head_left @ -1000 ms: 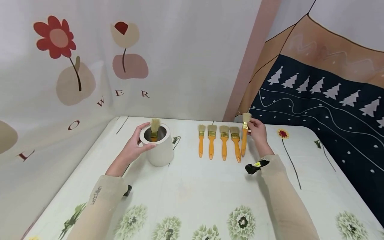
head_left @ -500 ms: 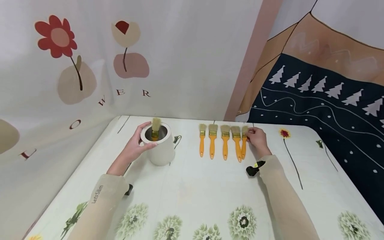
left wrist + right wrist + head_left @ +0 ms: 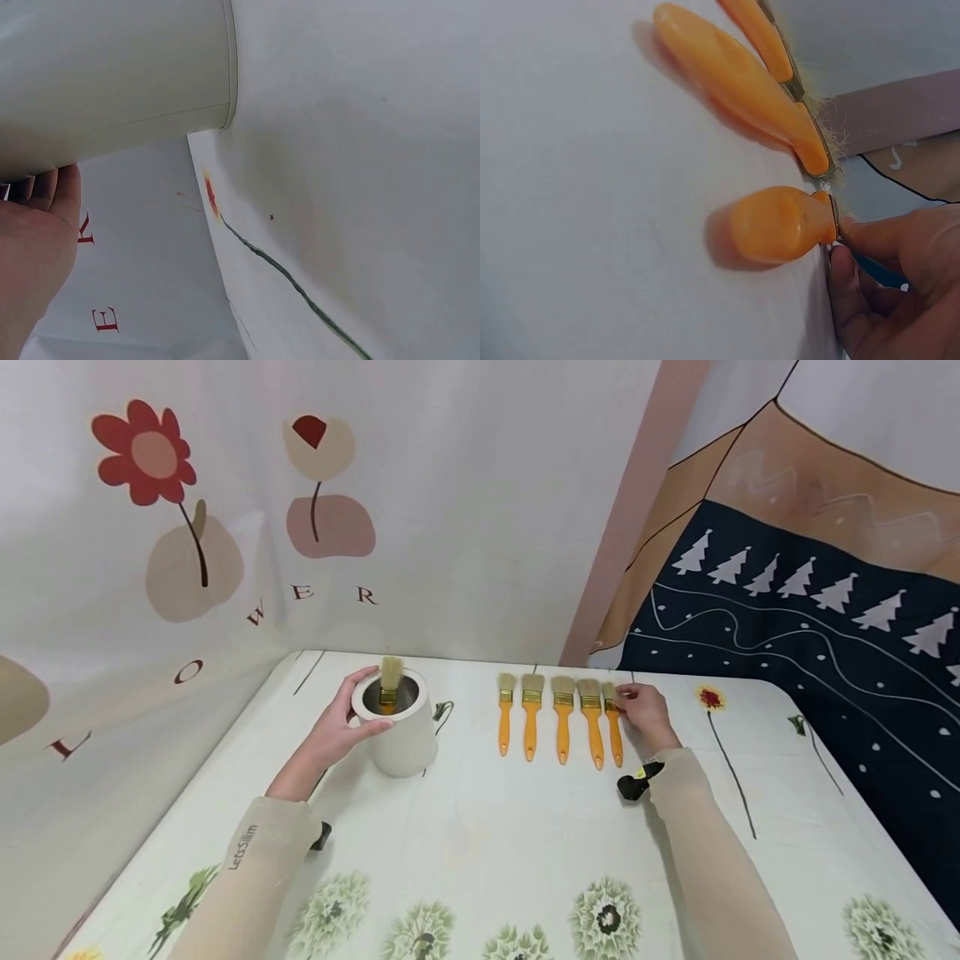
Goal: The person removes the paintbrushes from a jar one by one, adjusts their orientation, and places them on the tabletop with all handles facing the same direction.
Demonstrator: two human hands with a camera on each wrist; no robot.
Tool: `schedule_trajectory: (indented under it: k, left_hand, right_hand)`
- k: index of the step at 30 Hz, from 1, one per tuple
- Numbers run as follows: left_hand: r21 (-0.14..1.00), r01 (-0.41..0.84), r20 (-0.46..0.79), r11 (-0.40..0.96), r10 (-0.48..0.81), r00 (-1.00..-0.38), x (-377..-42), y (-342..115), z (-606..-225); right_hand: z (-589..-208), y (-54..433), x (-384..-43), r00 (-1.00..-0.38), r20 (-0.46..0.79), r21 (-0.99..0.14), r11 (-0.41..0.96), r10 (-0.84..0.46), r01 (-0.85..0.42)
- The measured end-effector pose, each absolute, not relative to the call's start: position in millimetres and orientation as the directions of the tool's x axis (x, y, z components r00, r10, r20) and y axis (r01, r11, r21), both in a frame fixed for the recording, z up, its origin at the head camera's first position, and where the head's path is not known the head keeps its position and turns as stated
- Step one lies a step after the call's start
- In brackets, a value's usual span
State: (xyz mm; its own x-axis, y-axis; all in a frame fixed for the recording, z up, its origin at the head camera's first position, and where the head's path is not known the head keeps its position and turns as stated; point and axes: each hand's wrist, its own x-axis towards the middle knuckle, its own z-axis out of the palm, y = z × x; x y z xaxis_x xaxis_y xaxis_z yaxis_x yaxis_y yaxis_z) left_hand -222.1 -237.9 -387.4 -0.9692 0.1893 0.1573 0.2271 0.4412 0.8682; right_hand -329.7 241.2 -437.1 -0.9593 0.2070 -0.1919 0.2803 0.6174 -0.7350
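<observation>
My left hand point(image 3: 335, 724) grips a white cylindrical canister point(image 3: 405, 745) near its rim, thumb in front and fingers behind. One paintbrush point(image 3: 390, 675) stands inside it, bristles up. In the left wrist view, bent fingers point(image 3: 66, 191) lie against the canister's pale side point(image 3: 127, 82). At the right end of a row lies the rightmost paintbrush point(image 3: 614, 735), orange-handled with pale bristles. My right hand point(image 3: 647, 714) pinches it at the metal band. The right wrist view shows thumb and forefinger meeting at the band, just past the orange handle point(image 3: 780, 225).
Several more paintbrushes point(image 3: 562, 727) lie side by side left of the pinched one, handles toward me. All rest on a white flower-printed tablecloth point(image 3: 480, 827). A printed curtain point(image 3: 480, 527) hangs behind the table, with a dark tree-patterned cloth point(image 3: 750, 618) on the right.
My right hand has lowered the rightmost paintbrush from upright-held to the table and shifted its handle end rightward, away from its neighbour. My left hand and the canister have stayed put.
</observation>
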Motion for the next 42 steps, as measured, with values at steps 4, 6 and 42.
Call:
schedule_trajectory:
  k: [4,6,42]
  left_hand:
    - [0.868,0.219,0.15,0.445,0.186,-0.971,-221,-238,-387]
    - [0.867,0.215,0.146,0.449,0.184,-0.972,-221,-238,-386]
    - [0.868,0.195,0.126,0.457,0.177,-0.976,-220,-237,-385]
  right_hand:
    - [-438,241,-331,-0.954,-0.207,-0.739,0.605,0.215,0.297]
    - [-438,240,-332,-0.952,-0.215,-0.739,0.601,0.219,0.305]
    - [-388,174,-308,-0.986,0.059,-0.953,0.302,0.154,-0.009]
